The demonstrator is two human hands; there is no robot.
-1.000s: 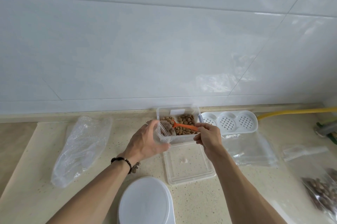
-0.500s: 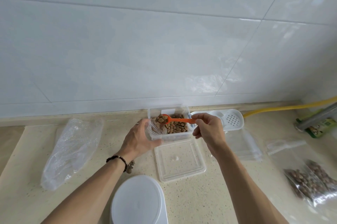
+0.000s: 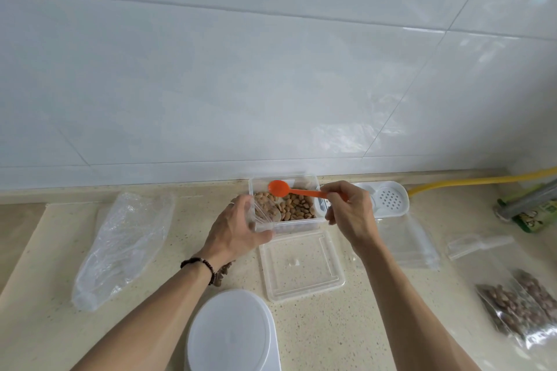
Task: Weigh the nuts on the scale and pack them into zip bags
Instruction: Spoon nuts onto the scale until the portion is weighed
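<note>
**Operator:** What is the step in hand?

**Supervisor:** Spooning nuts (image 3: 297, 208) from the clear container (image 3: 313, 221) into the small zip bag (image 3: 261, 210). The left hand (image 3: 238, 230) grips the bag and holds its mouth open at the container's left edge. The right hand (image 3: 349, 213) pinches the handle of the orange spoon (image 3: 289, 189) between thumb and fingers. The bowl hangs above the container's rear half and appears empty.

**Operator:** How is the step done well?

**Supervisor:** Keep the bag mouth wide and close to the container rim, so that spilled nuts fall back into the container. Dip the bowl, level it, then tip it well inside the mouth. Take modest loads; the mouth looks narrow. In my judgement the bag then goes to the white scale (image 3: 232, 331) near the front edge, which carries nothing now.

**Operator:** What differs from half a second ago?

**Supervisor:** The spoon then carried nuts at the bag mouth. Now the bowl is raised, further back, and shows no nuts, so that load has probably gone into the bag. Both hands keep their grips. The container lid (image 3: 301, 268) remains flat in front of the container. Two filled zip bags (image 3: 521, 304) lie at the right, as before.
</note>
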